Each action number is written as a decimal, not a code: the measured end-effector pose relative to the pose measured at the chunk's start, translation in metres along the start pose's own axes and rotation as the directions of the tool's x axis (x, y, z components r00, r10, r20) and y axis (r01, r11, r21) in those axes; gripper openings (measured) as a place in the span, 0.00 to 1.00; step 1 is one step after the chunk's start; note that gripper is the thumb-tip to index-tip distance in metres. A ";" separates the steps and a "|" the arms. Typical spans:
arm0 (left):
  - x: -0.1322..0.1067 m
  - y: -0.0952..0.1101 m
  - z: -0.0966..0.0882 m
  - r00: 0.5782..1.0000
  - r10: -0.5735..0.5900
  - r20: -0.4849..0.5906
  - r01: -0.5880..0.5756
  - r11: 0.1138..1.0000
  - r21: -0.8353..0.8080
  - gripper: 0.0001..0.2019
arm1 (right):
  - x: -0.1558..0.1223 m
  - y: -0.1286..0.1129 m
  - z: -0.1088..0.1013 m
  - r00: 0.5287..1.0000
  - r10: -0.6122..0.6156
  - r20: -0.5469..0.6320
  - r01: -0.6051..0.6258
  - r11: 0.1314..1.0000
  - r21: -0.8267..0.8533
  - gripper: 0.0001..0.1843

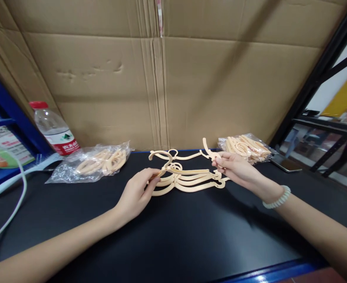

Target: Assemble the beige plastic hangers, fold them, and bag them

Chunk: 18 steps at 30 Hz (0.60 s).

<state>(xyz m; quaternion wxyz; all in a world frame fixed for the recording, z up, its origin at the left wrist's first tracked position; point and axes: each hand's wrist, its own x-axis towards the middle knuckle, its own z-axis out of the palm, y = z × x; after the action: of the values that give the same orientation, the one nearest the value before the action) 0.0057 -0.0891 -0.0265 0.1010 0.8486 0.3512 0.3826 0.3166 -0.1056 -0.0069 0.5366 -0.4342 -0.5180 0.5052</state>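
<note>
My left hand [137, 191] pinches a beige plastic clothes hanger [189, 171] near its left end, with the curved hook standing up and one arm reaching to the right. Between the fingertips of my right hand [235, 167] is a smaller beige hanger piece [209, 152], its narrow end pointing up and left. The two held parts are apart. Beneath and behind them, several similar beige hangers [192, 189] lie on the black table [173, 239], partly overlapping. My fingers hide where each part is gripped.
Clear plastic bags of beige hanger parts lie at left [101, 161] and right [245, 147]. A red-capped bottle [55, 129] stands back left near a white cable [21, 188]. A phone [287, 163] rests at right. Cardboard [220, 86] walls the back.
</note>
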 end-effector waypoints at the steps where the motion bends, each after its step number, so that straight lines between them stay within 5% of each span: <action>1: 0.000 -0.001 0.001 1.000 0.003 -0.005 -0.003 1.000 0.006 0.11 | -0.001 0.001 0.002 1.000 0.001 0.008 -0.001 1.000 0.013 0.16; 7: -0.004 -0.004 0.004 0.999 0.009 -0.034 -0.009 1.000 0.000 0.09 | -0.008 0.003 0.006 0.995 0.065 0.073 -0.071 0.993 0.095 0.17; 12: -0.005 -0.004 0.004 0.999 0.032 -0.039 -0.031 0.999 0.022 0.07 | -0.006 0.006 0.004 0.997 0.078 0.015 -0.079 0.991 0.104 0.16; 18: -0.006 -0.005 0.004 0.997 0.065 -0.040 -0.063 0.997 0.035 0.07 | -0.006 0.005 0.002 0.997 0.063 0.032 -0.063 0.998 -0.007 0.16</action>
<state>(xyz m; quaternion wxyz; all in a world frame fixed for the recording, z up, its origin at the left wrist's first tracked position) 0.0036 -0.0885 -0.0351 0.0670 0.8529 0.3324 0.3969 0.3145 -0.1110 -0.0128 0.5107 -0.4438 -0.5140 0.5272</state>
